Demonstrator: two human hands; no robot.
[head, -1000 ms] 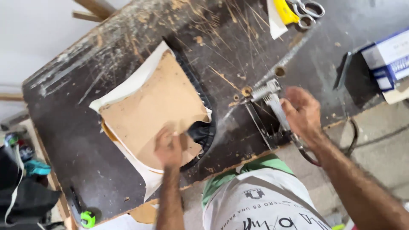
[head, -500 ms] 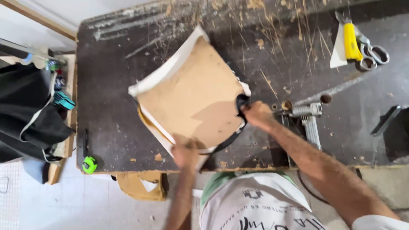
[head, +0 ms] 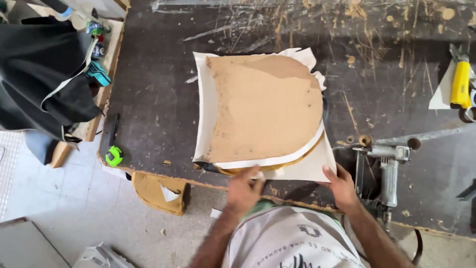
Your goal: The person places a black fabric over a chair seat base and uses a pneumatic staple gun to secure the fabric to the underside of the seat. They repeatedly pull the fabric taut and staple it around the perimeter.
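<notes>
Both hands (head: 244,189) (head: 341,184) at seat board's (head: 265,106) curved near edge

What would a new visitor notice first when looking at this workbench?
First, the big tan board lying flat on white covering material in the middle of the dark, scratched workbench. Both hands touch its near edge: the left hand on the bottom fold, the right hand at the white corner. A metal staple gun lies just right of them, and a yellow tool sits at the far right edge.
</notes>
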